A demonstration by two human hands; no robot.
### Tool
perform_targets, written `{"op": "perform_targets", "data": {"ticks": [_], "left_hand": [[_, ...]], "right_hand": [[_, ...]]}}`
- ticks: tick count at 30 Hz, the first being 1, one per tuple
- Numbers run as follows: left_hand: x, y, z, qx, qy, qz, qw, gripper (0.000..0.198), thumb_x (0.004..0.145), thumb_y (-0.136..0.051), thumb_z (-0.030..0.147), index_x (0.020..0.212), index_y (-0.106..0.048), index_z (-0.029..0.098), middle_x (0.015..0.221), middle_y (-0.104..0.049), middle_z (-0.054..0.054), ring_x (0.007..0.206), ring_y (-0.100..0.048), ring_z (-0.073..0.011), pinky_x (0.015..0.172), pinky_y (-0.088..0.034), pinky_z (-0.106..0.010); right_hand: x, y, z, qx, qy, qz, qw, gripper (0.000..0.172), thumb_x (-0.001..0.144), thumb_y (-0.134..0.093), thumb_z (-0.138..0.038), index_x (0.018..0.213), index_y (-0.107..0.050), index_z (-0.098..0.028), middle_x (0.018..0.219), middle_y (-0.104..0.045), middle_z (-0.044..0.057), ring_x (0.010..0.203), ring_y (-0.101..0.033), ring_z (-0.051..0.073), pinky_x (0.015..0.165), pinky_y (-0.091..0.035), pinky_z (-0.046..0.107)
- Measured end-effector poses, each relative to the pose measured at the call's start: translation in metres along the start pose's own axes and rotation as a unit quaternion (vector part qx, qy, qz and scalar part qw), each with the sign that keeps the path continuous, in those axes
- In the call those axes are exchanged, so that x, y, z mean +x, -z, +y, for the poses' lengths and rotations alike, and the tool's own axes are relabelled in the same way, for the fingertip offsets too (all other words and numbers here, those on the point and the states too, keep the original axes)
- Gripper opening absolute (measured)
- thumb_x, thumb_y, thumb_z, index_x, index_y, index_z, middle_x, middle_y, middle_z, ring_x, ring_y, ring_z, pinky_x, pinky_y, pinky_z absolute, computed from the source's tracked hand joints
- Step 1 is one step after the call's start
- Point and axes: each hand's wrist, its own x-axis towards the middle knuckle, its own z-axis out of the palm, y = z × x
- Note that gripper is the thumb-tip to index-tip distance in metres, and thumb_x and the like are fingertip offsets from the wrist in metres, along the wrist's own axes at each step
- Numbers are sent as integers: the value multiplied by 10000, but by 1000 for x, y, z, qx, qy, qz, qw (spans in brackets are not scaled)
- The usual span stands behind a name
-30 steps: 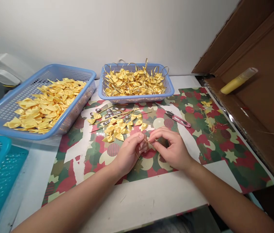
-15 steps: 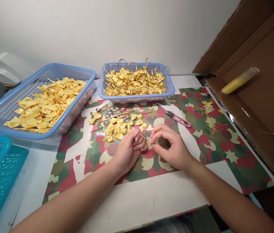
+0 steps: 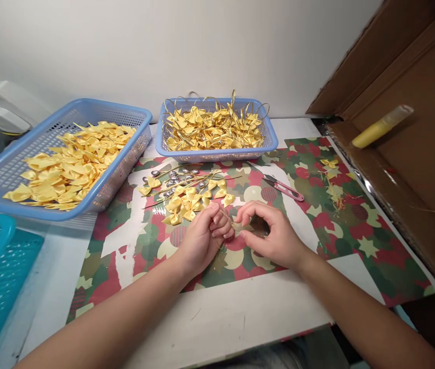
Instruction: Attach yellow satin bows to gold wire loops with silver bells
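Note:
Closed into a loose fist, my left hand [image 3: 208, 233] pinches a thin gold cord [image 3: 225, 214] between thumb and forefinger. One end of the cord sticks out toward the right, and a loop of it hangs below the fingers. My right hand [image 3: 269, 233] is just right of it, fingers curled, with a gap between thumb and forefinger and nothing visible in them. Beyond my left hand lies a cluster of yellow satin bows [image 3: 189, 201]. Silver bells [image 3: 173, 178] and straight gold cords [image 3: 186, 185] are mixed in behind the bows.
A blue basket [image 3: 86, 207] of yellow bows stands at left, another blue basket [image 3: 217, 154] of corded bows at the back. Pink thread snips [image 3: 284, 189] lie right of centre. Thread scraps [image 3: 336, 195] and a cardboard wall [image 3: 413, 169] with a yellow tube [image 3: 381, 128] are at right.
My right thumb and forefinger have spread slightly wider apart near the cord's end. My left hand keeps its grip in almost the same spot. The view has shifted a little.

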Motion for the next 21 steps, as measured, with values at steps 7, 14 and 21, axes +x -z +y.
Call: {"op": "perform_targets", "data": {"ticks": [7,14,21], "left_hand": [[-2,0,-4,77,-31,-11,997,424,818,-650,324,529,-379,173,532,-288,62,493,-235,-74,470,-274,-193],[-7,7,-12,182,-69,-17,981,421,806,-657,449,554,-459,177,546,-330,52,525,-265,-97,507,-258,-237],[-6,2,-8,160,-56,-4,985,405,803,-655,417,542,-460,176,519,-316,59,502,-254,-90,506,-239,-245]], "right_hand": [[-1,-10,1,-45,-6,33,998,246,724,-654,-111,913,-550,-229,884,-620,7,785,-581,157,631,-465,264],[2,-13,1,-110,72,65,989,170,739,-582,-57,732,-545,-223,755,-647,9,786,-587,193,740,-466,350],[2,-8,3,-103,77,51,990,198,706,-592,-28,688,-547,-219,775,-672,11,806,-596,198,771,-470,362]]}}
